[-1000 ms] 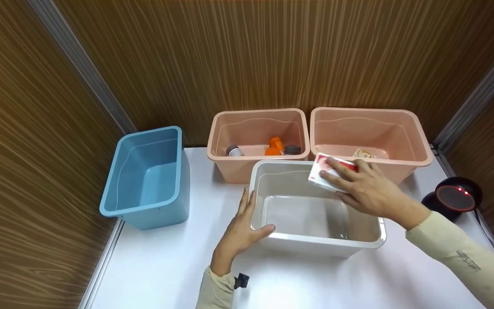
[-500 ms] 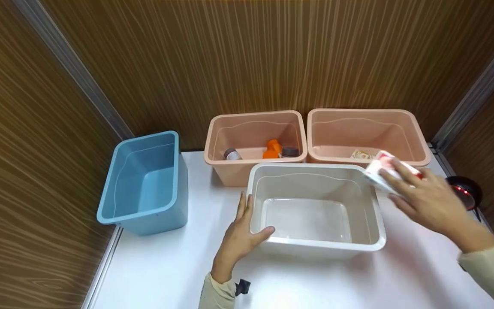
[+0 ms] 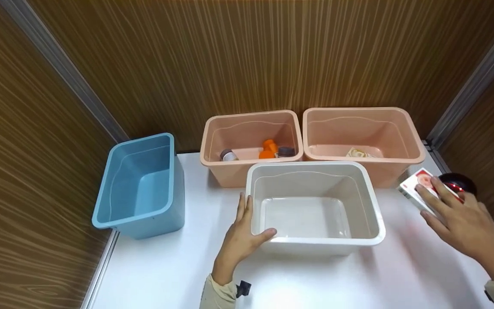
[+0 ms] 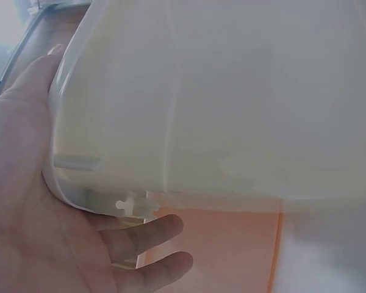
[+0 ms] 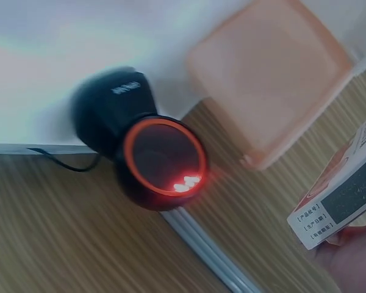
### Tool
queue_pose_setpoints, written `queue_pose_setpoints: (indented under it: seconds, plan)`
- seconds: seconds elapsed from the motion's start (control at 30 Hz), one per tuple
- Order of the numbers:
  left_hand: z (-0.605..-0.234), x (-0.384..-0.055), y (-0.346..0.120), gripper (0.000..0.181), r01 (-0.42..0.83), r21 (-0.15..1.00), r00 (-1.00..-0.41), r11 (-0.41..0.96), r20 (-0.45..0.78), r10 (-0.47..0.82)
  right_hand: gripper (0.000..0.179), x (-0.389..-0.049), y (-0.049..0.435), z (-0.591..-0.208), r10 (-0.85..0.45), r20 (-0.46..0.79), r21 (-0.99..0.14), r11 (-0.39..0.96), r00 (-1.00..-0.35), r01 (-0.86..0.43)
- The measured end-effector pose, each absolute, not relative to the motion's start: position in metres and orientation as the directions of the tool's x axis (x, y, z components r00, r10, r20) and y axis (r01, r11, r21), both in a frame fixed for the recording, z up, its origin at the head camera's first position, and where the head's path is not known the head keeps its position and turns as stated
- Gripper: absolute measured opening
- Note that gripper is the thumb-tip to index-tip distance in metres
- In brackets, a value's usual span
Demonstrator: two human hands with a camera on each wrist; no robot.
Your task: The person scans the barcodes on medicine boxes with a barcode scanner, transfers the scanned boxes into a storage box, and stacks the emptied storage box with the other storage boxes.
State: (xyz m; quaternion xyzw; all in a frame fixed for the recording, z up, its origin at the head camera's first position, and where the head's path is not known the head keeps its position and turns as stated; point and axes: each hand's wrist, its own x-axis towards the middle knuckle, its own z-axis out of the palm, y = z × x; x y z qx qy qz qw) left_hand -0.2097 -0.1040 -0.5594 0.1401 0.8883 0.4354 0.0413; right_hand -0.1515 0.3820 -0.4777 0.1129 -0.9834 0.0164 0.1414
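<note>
My right hand (image 3: 465,223) holds a white-and-red medicine box (image 3: 412,185) between thumb and fingers, above the table right of the off-white bin (image 3: 315,241). Printed side text on the box (image 5: 311,221) shows in the right wrist view. Just beyond that hand, partly hidden by it, stands a black barcode scanner (image 3: 459,182) with red lights on its round face. My left hand (image 3: 236,240) rests at the bin's front left corner, thumb over the rim and fingers straight along the outside. In the left wrist view its palm lies against the corner. Nothing lies inside that bin.
Two pink bins stand behind: the left one (image 3: 251,115) holds orange items and dark-capped bottles, the right one (image 3: 358,110) a small pale patterned item. A blue bin (image 3: 137,221) stands at the left. Wood-grain walls (image 3: 247,51) enclose the table.
My right hand has carried the medicine box from above the off-white bin rightward to the scanner. My left hand has stayed at the bin's corner. The head view has shifted slightly.
</note>
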Motion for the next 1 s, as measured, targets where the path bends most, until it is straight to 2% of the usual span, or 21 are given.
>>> queue_pose_setpoints:
  seconds: [0.4,0.77,1.0]
  plan:
    - [-0.563,-0.211,-0.104,0.110,0.211,0.797,-0.955,0.565,0.044,0.294,0.067,-0.131,0.402,-0.517,-0.193,0.257,-0.015,0.979,-0.947,-0.203]
    - [-0.562,-0.210,-0.103,0.110,0.221,0.806,-0.951,0.549,0.054,0.304,0.071,-0.104,0.433,-0.545,-0.251,0.229,0.013,0.967,-0.940,-0.255]
    - [-0.562,-0.210,-0.106,0.108,0.224,0.800,-0.951,0.556,0.054,0.306,0.059,-0.097,0.437,-0.564,-0.333,0.342,-0.030,0.931,-0.878,-0.365]
